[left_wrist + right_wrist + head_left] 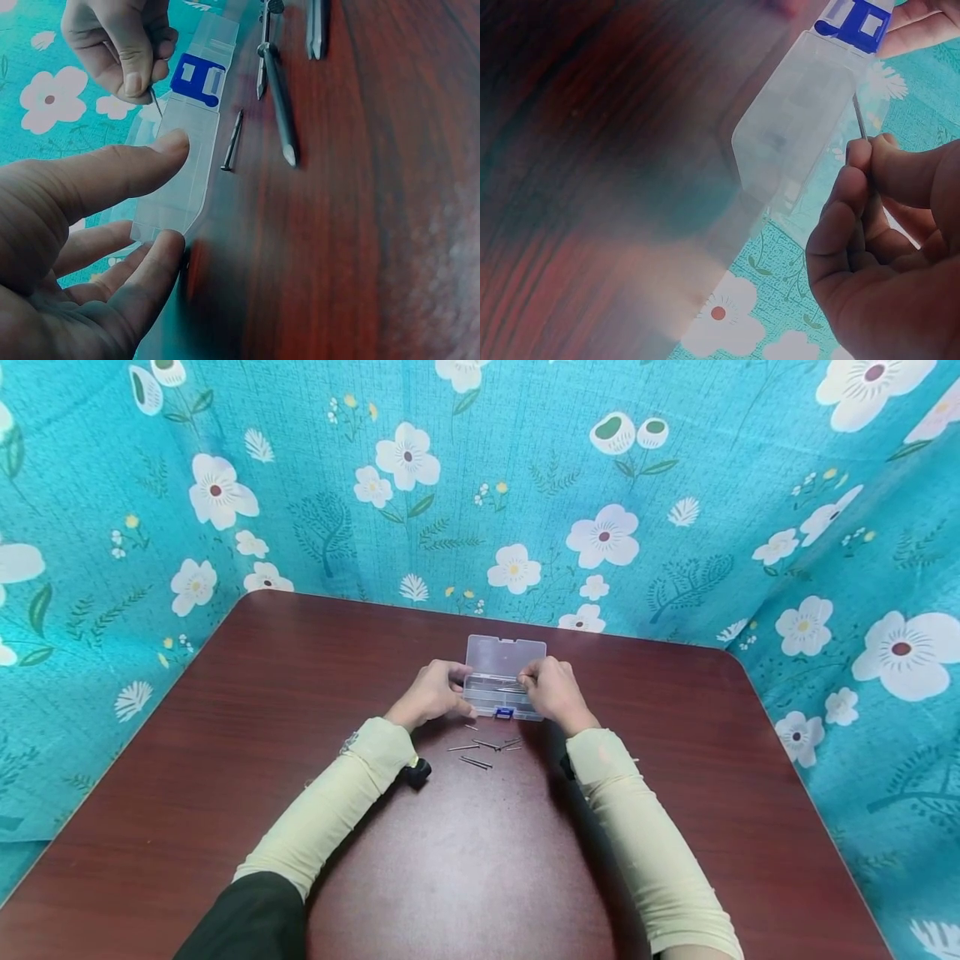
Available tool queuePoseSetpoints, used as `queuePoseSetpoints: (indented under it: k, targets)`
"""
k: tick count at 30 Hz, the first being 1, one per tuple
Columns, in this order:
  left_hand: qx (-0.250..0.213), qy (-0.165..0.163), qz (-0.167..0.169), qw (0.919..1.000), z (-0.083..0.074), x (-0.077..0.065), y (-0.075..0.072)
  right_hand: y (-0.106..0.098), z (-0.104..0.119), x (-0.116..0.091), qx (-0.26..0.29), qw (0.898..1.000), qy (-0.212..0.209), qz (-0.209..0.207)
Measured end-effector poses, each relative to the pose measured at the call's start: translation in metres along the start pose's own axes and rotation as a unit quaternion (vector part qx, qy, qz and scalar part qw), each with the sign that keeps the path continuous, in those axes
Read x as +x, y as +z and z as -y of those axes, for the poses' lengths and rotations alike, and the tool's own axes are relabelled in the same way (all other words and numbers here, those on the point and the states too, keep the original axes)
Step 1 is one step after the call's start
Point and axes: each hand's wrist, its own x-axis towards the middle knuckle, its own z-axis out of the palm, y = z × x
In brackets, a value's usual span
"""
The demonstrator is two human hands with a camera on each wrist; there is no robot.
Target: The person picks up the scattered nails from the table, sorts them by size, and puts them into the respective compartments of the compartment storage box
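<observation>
A clear plastic compartment box [483,700] stands on the table with its lid [506,655] raised at the back and a blue latch [505,713] at its front. My left hand [433,692] holds the box's left end, the thumb along its front side and the fingers around the end. Over the right part of the box, my right hand [557,695] pinches a thin metal nail [860,116] between thumb and fingertips, its free end pointing into the box. More thin metal pieces show in the rear compartment. Several loose nails [476,762] lie on the table before the box, including a small nail [233,141].
The dark reddish-brown table [360,635] has rounded far corners. A blue flowered curtain [465,510] hangs behind it and along both sides. A black wrist device [417,772] sits at my left cuff.
</observation>
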Motion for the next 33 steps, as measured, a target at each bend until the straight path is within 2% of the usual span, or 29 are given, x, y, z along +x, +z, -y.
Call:
queuePoseSetpoints:
  k: [9,20,33]
  targets:
    - [0.013,0.001,-0.001,0.9999,-0.001,0.001,0.001,0.002,0.002,0.000,-0.003,1.000,0.015,0.010]
    - [0.024,-0.002,0.000,0.9997,-0.003,0.002,-0.001,0.003,0.000,0.001,0.006,1.000,0.008,0.008]
    - [0.015,-0.002,0.003,0.9999,-0.003,0.000,-0.001,0.001,-0.003,-0.011,0.030,0.999,0.012,0.017]
